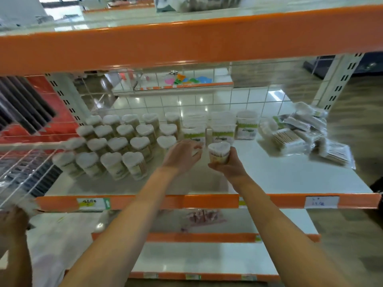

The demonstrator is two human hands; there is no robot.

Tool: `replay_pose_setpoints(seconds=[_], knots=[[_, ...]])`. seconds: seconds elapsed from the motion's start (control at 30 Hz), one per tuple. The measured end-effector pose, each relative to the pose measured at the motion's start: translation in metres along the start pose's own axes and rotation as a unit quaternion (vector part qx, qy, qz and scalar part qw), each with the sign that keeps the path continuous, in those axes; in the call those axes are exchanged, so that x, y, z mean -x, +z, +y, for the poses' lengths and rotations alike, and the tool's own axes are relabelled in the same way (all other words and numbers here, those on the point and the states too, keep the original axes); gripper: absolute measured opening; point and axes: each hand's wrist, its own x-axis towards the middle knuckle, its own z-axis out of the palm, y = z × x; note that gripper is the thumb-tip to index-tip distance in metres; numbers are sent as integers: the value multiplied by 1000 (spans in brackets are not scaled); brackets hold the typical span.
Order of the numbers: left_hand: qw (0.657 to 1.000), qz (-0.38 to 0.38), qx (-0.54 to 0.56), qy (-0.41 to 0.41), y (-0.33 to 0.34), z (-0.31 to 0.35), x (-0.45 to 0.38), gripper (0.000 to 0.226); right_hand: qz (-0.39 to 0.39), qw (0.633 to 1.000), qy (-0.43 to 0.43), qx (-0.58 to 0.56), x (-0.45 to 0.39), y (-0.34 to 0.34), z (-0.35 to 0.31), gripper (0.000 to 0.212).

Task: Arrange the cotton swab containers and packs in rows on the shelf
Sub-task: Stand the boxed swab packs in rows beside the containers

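Note:
My right hand [228, 165] grips a heart-shaped cotton swab container [219, 152] just above the white shelf [279, 175]. Beside it, my left hand [182, 155] reaches toward the same container with fingers loosely curled and nothing visibly held. Several heart-shaped containers [116, 146] stand in rows on the shelf's left half. Behind my hands stand round swab tubs with green labels [221, 129]. A loose pile of flat swab packs [300, 135] lies at the shelf's right end.
An orange upper shelf beam [186, 40] hangs overhead. A wire divider [24, 168] bounds the shelf on the left, where another person's hand [12, 220] holds it. Wire mesh backs the shelf. Lower shelves with orange edges [196, 237] sit below.

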Motion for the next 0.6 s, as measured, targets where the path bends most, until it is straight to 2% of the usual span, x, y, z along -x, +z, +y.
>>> replay_pose_setpoints(seconds=[0.23,0.4,0.5,0.6], knots=[[998,36,59,-6,-34,-25,15,27,-2,1000,-29,10,9,55,-3,66],[999,-16,41,10,-47,-36,24,42,2,997,-56,55,13,91,1,60],[999,-37,23,14,-52,-46,31,49,12,992,-87,89,15,109,4,64],[998,-58,6,23,-56,-55,37,54,13,992,-80,96,16,123,5,60]])
